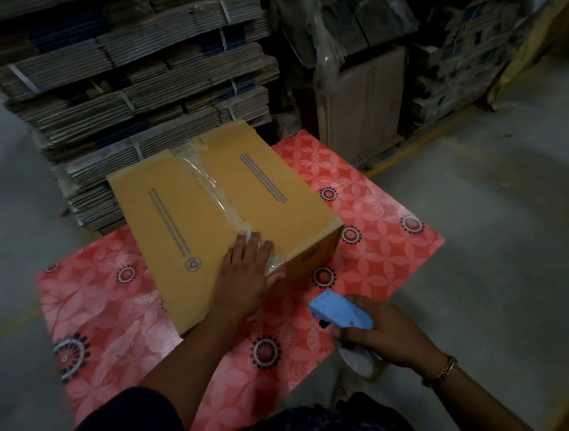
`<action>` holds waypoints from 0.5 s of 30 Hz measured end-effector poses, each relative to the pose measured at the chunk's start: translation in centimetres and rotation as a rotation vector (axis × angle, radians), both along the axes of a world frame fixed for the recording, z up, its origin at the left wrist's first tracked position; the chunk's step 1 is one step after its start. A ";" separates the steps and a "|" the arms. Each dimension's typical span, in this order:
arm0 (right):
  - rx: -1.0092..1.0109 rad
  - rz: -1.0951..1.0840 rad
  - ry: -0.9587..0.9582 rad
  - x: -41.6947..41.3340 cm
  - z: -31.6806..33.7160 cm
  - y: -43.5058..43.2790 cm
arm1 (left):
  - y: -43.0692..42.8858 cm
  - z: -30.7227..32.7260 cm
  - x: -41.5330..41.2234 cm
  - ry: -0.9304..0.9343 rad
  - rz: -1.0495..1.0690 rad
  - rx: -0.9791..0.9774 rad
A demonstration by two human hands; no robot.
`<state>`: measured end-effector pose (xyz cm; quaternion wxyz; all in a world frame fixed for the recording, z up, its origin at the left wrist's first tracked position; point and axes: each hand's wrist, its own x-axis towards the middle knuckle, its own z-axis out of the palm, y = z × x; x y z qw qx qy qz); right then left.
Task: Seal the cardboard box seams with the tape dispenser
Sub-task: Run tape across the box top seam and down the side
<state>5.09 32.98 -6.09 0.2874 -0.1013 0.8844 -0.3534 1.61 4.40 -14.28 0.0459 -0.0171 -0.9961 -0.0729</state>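
Your right hand (386, 333) has its fingers wrapped around the light-blue plastic tape dispenser (341, 313), hiding its handle and most of the clear tape roll, just off the near right edge of the red floral-patterned mat (372, 214) on the grey concrete floor (484, 232). Your left hand (246, 270) lies flat, fingers spread, on the taped centre seam at the near edge of the closed brown cardboard box (221, 217). The box nearly touches dim stacked flattened cartons (133, 74) behind; the mat lies open to its right.
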 end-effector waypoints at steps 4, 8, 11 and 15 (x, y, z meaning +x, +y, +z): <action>-0.071 0.003 -0.033 -1.8 0.0 0.7 | -0.3 0.0 0.3 -0.128 -0.044 -0.076; -0.084 0.041 -0.087 -4.0 0.2 1.8 | -0.4 1.3 0.2 -0.171 -0.077 -0.057; -0.098 0.110 -0.122 -6.5 1.7 2.7 | 0.1 4.3 -0.6 -0.502 -0.062 -0.019; -0.091 0.252 -0.180 -9.8 3.9 3.4 | 6.9 10.2 -0.5 -0.348 -0.178 0.290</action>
